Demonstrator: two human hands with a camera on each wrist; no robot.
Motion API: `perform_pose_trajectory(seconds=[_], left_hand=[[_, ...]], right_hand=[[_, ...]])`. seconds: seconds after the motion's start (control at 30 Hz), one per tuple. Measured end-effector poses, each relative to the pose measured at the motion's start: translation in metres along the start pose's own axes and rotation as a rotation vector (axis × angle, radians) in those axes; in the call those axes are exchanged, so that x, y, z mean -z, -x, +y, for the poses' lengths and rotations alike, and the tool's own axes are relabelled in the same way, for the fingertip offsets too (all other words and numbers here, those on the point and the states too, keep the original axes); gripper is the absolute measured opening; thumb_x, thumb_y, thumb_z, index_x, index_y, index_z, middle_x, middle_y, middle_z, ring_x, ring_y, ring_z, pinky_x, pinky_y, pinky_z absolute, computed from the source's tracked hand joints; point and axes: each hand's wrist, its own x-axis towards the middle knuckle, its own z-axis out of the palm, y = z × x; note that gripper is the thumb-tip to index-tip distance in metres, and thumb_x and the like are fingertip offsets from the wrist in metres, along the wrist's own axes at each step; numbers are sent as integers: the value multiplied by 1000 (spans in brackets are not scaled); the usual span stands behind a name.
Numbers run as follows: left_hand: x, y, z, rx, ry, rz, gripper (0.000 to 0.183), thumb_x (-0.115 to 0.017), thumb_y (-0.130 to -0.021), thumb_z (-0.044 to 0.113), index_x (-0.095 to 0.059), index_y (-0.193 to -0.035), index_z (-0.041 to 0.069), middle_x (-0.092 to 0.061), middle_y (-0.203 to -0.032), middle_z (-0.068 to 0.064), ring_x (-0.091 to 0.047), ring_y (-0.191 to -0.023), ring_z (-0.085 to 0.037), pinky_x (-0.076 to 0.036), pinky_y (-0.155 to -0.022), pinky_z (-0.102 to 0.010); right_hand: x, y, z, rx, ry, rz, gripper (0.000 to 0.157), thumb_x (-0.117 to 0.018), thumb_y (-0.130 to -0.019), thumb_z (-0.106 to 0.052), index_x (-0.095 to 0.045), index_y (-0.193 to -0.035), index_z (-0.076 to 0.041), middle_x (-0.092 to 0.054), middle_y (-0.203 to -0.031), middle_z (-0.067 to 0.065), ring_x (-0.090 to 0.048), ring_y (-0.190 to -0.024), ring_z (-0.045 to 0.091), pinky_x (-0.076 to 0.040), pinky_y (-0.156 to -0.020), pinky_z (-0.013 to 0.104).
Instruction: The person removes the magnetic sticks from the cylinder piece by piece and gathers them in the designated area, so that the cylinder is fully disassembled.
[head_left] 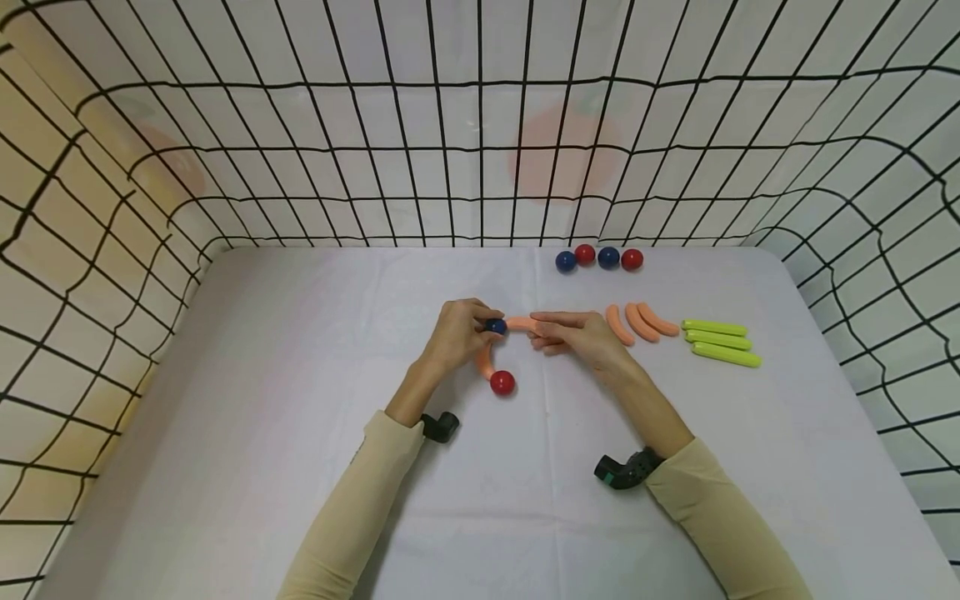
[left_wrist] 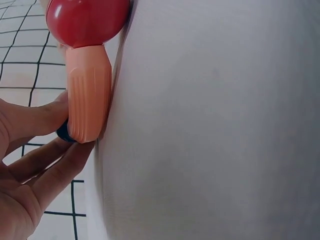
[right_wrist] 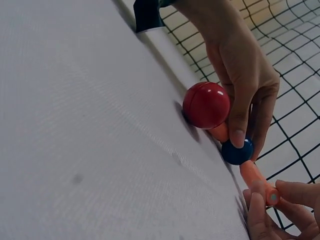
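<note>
My left hand [head_left: 459, 335] pinches a blue ball [head_left: 496, 326] between thumb and fingers. An orange curved stick [head_left: 485, 362] runs from beside that ball down to a red ball [head_left: 502, 382], which it meets end-on in the left wrist view. With the fingertips of my right hand [head_left: 576, 337] I grip a second orange stick [head_left: 519, 323]. Its left end is right at the blue ball, and its other end, showing a small pale dot, pokes out between my fingers in the right wrist view.
Several blue and red balls [head_left: 608, 257] lie in a row at the back. Right of my right hand are three loose orange sticks [head_left: 642, 322] and three green sticks [head_left: 717, 342]. A black wire grid [head_left: 480, 150] fences the white table [head_left: 300, 333] at the back and sides.
</note>
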Motion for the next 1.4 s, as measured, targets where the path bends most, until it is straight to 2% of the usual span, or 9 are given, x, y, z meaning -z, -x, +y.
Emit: perform_pose_trajectory(seconds=[0.27, 0.33, 0.5, 0.67, 0.73, 0.87, 0.97, 1.13, 1.4], left_hand=[[1, 1, 1, 29, -26, 5, 30, -85, -83, 0, -78, -112, -4, -77, -109, -18, -78, -98, -28, -64, -84, -31], [2, 1, 1, 44, -26, 11, 30, -85, -82, 0, -79, -111, -3, -77, -109, -18, -78, -98, -28, -64, -84, -31], [4, 2, 1, 56, -1, 17, 30, -85, -82, -1, -79, -111, -3, -77, -110, -18, -78, -98, -28, -65, -82, -31], [4, 2, 1, 54, 28, 14, 29, -85, -81, -3, -79, -110, -4, -77, -110, -18, -78, -98, -29, -65, -82, -31], [4, 2, 1, 54, 33, 15, 29, -85, -81, -3, -79, -110, -4, -77, -110, -19, -78, -98, -29, -65, -82, -31], [3, 2, 1, 61, 36, 12, 29, -85, -81, -2, -79, -110, -3, -77, -111, -18, -78, -97, -29, -65, -82, -31], [3, 2, 2, 69, 33, 8, 29, -85, -82, -2, -79, -110, -3, -77, -111, -18, -78, -97, -29, -65, -82, -31], [3, 2, 2, 75, 26, 5, 29, -85, -82, -2, -79, -110, -2, -77, -112, -18, -78, -97, -28, -64, -83, -32], [4, 2, 2, 70, 15, -5, 29, -84, -82, -1, -79, -111, -2, -77, -112, -18, -78, -98, -28, -64, -84, -33]], right_hand=[[16, 9, -5, 0, -150, 86, 51, -72, -98, -11, -56, -143, 5, -81, -100, -4, -77, -87, 4, -62, -84, 22], [24, 16, -9, 35, -125, 134, 52, -74, -97, -16, -58, -143, 3, -80, -93, -10, -73, -76, 2, -60, -78, 16], [34, 30, -11, 127, 137, 275, 52, -79, -93, -34, -67, -139, -12, -80, -98, -9, -58, -77, 7, -43, -72, 17], [28, 30, -1, 313, 417, 410, 31, -79, -92, -17, -78, -122, -8, -78, -115, 15, -66, -88, 3, -53, -73, 11], [24, 28, 2, 405, 491, 462, 25, -81, -89, -13, -81, -114, -6, -79, -110, 18, -70, -85, 9, -54, -78, 17], [17, 26, 5, 517, 582, 517, 19, -86, -86, -14, -83, -102, -4, -80, -101, 18, -76, -84, 30, -45, -113, 49], [14, 27, 7, 509, 623, 508, 17, -85, -87, -16, -83, -99, -4, -80, -99, 16, -76, -85, 35, -44, -113, 60], [11, 28, 10, 503, 704, 504, 14, -84, -87, -10, -83, -100, -3, -81, -95, 16, -76, -86, 29, -60, -86, 46], [9, 29, 15, 531, 816, 543, 18, -84, -86, -12, -83, -103, -5, -80, -85, 15, -73, -75, 26, -51, -66, 33]])
